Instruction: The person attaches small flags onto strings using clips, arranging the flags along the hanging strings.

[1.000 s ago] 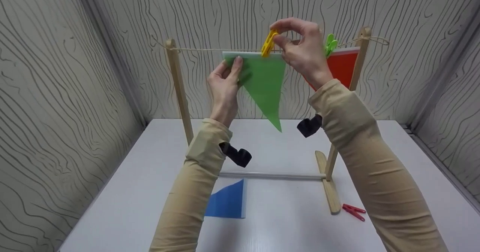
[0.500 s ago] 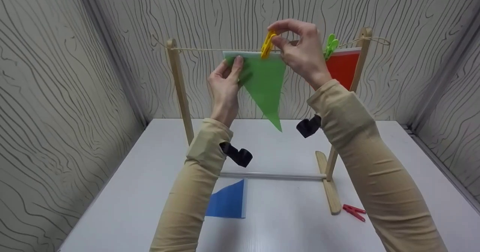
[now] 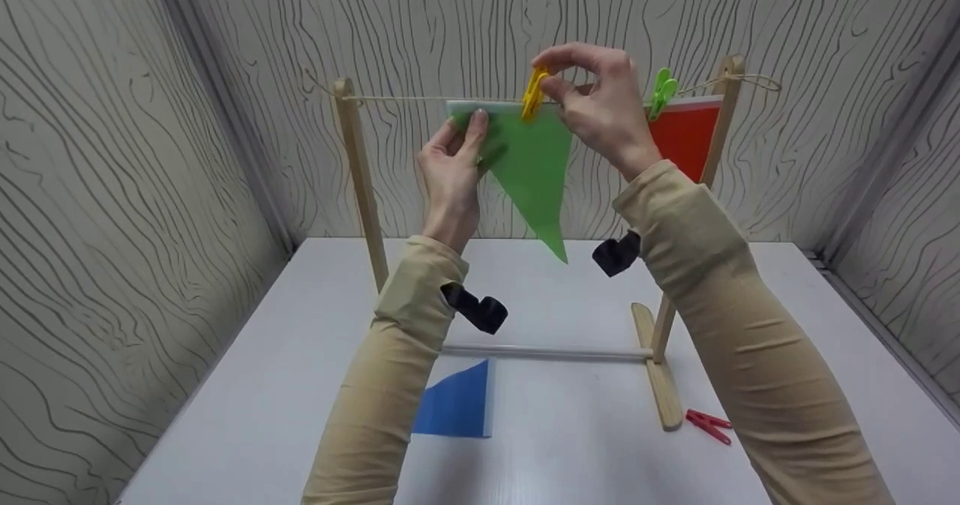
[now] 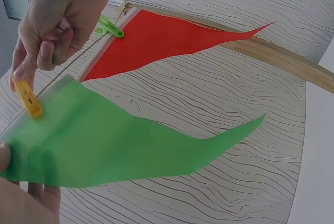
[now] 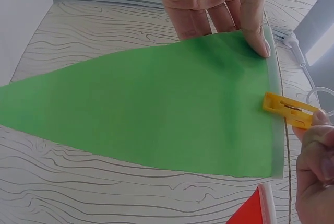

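Observation:
A green triangular pennant (image 3: 532, 163) with a pale top strip hangs point-down against the string (image 3: 405, 99). My left hand (image 3: 454, 171) pinches its upper left corner, thumb in front and fingers behind, showing through the sheet. With thumb and forefinger my right hand (image 3: 604, 103) grips the handle end of a yellow clothespin (image 3: 534, 94). The clothespin's nose lies over the pennant's top strip and the string, near the middle of that edge, as the right wrist view shows with the pin (image 5: 289, 110) across the strip.
A red pennant (image 3: 686, 137) hangs at the right under a green clothespin (image 3: 663, 94). Wooden posts (image 3: 360, 182) hold the string. On the white table (image 3: 570, 430) lie a blue pennant (image 3: 457, 404), partly behind the left sleeve, and a red clothespin (image 3: 707, 425).
The yellow clothespin and my right hand have moved slightly down, so the pin's nose reaches lower over the green pennant. My left hand keeps its pinch almost in place.

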`<action>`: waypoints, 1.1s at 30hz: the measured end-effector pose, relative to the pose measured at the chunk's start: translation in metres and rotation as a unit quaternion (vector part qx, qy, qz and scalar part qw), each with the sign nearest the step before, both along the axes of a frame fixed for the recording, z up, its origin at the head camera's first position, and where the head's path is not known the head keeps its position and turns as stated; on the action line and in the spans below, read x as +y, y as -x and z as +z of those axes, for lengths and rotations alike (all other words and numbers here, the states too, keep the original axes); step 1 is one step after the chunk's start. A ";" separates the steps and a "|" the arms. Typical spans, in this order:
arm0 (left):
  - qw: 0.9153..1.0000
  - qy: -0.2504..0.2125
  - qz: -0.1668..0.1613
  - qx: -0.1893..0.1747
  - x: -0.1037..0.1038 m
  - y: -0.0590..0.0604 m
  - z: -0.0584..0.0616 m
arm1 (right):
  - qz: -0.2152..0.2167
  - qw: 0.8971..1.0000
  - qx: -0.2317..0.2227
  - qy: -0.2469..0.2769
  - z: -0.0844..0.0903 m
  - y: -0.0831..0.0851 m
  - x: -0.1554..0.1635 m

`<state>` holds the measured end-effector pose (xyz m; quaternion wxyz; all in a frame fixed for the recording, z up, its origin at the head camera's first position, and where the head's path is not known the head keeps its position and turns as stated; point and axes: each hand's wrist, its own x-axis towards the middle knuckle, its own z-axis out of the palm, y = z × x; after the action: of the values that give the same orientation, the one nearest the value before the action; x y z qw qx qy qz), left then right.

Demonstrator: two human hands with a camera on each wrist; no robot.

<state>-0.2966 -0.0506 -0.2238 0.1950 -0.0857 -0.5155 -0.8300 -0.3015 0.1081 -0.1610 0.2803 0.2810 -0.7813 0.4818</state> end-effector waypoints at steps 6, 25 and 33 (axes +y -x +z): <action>1.000 0.007 0.001 0.000 0.000 0.000 -0.001 | 0.012 0.999 -0.032 -0.022 0.001 -0.002 0.001; 1.000 0.010 0.002 -0.008 -0.004 0.002 -0.006 | 0.067 0.995 -0.077 -0.024 -0.004 0.001 0.008; 1.000 0.001 -0.007 -0.011 -0.006 0.002 -0.005 | 0.069 0.994 -0.088 -0.016 -0.005 0.001 0.008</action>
<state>-0.2982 -0.0565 -0.2289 0.1830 -0.0802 -0.5178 -0.8318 -0.3021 0.1162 -0.1656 0.1726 0.2949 -0.7892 0.5102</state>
